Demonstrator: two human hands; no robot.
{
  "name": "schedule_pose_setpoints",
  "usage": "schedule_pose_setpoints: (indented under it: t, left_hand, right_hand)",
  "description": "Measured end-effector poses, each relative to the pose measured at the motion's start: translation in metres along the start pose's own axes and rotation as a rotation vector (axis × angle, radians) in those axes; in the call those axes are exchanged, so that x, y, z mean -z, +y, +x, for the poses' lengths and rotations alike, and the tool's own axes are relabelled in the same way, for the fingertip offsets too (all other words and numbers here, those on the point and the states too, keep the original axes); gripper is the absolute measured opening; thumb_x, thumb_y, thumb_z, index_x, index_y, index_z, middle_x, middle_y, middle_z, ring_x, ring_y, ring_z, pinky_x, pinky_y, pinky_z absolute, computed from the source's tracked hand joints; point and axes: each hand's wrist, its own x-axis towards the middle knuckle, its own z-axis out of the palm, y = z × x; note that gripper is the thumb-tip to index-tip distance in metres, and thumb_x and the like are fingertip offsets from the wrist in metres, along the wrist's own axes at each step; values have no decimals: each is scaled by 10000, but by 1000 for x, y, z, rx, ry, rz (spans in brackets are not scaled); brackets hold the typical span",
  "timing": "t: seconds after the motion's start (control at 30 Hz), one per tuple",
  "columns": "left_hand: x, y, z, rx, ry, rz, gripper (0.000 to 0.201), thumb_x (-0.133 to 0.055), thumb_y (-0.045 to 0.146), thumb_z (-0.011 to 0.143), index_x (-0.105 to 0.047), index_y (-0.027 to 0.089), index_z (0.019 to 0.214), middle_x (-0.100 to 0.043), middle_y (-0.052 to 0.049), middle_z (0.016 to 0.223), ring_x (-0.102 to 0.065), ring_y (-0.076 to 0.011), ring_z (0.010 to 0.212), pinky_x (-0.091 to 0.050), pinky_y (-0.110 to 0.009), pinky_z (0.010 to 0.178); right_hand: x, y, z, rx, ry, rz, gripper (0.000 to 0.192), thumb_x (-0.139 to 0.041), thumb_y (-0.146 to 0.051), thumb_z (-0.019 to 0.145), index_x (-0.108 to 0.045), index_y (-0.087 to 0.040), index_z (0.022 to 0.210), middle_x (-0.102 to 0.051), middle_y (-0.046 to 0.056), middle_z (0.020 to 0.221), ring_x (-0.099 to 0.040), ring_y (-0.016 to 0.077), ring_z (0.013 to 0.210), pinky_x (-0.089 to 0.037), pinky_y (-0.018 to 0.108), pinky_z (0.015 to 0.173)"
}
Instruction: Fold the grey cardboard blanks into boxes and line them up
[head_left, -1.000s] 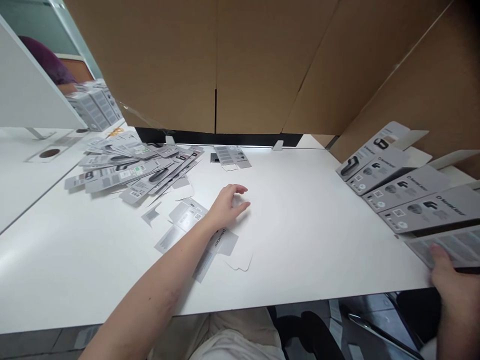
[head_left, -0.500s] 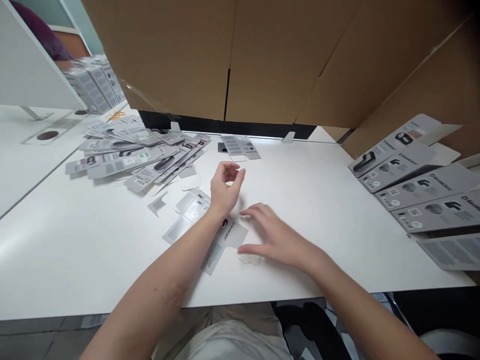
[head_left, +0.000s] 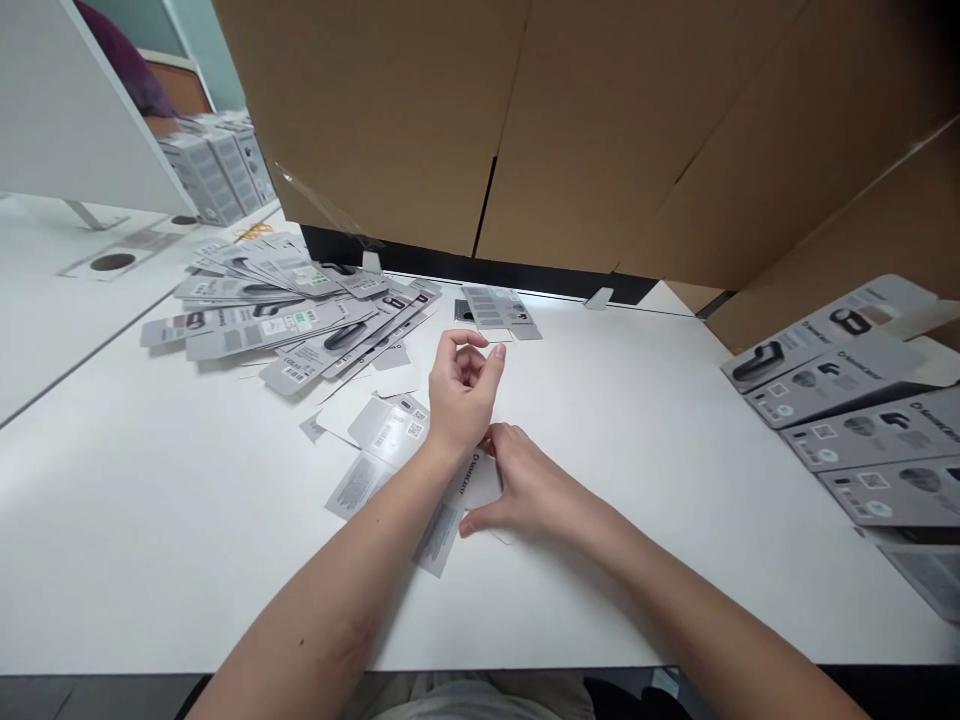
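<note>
A flattened grey-and-white printed carton (head_left: pixel 390 435) lies on the white table under my left forearm, its panels and flaps spread out. My left hand (head_left: pixel 465 390) is raised just beyond it, with loosely curled fingers and the thumb apart; nothing shows in it. At the carton's right end, my right hand (head_left: pixel 517 485) has its thumb on the near side and its fingers on the far side, closing around the edge panel. The left wrist and forearm hide the carton's middle.
More flat cartons (head_left: pixel 322 315) lie in an overlapping pile at the left. One flat carton (head_left: pixel 499 310) rests at the back. Erected boxes (head_left: pixel 877 430) stand at the right. A tall brown cardboard panel (head_left: pixel 390 130) borders the back. Boxes (head_left: pixel 210 175) stand beyond the divider.
My right hand has moved left and onto the carton's right end, its fingers coming near the left wrist. The left hand keeps its curled pose. The camera view has shifted slightly.
</note>
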Motion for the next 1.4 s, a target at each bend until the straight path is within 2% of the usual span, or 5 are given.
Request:
schedule_pose_setpoints:
  t: [0.33, 0.5, 0.8, 1.1, 1.4]
  left_hand:
    - [36, 25, 19, 283, -661, 682, 486, -854, 768, 986, -870, 282, 977, -858, -88, 911, -759, -280, 687, -497, -369, 546]
    - [55, 38, 26, 432, -1125, 579, 286, -1030, 462, 829, -928, 303, 1044, -922, -45, 953, -866, -308, 744, -604, -338, 556]
    - [9, 11, 6, 689, -158, -286, 627, -994, 521, 887, -790, 269, 1423, -908, -98, 1380, -866, -405, 1298, -733, -526, 1088]
    - [3, 9, -10, 686, -468, -656, 964, -636, 984, 997, -678, 330, 1705, -819, -122, 1597, -615, -551, 1677, -548, -744, 1317]
    - [12, -7, -13, 536, -572, -646, 1080, -927, 1031, 718, -771, 361, 1551, -708, -117, 1759, -378, -567, 1829, -452, -785, 1398]
  right_hand:
    - [57, 32, -10, -27, 7, 176, 580, -1154, -447, 700, -839, -296, 1163, -879, 44, 1146, -841, 369, 1067, -675, 506, 942]
    - [86, 64, -16, 28, 367, 12, 961, -1191, -562, 612, -807, -358, 1470, -744, 109, 1444, -733, 403, 1310, -676, 574, 1071]
    - [52, 68, -26, 27, 497, 571, 787, -979, -676, 946, -718, -330, 1603, -793, 124, 1433, -783, 276, 1034, -701, 437, 861]
    - [38, 55, -22, -98, 155, 1085, 645, -907, -745, 1022, -736, -317, 1474, -845, 33, 1109, -546, 100, 560, -441, 283, 501]
    - [40, 56, -18, -138, -54, 1229, 797, -968, -761, 961, -699, -305, 1556, -622, -78, 774, -353, 89, 537, -218, 267, 507]
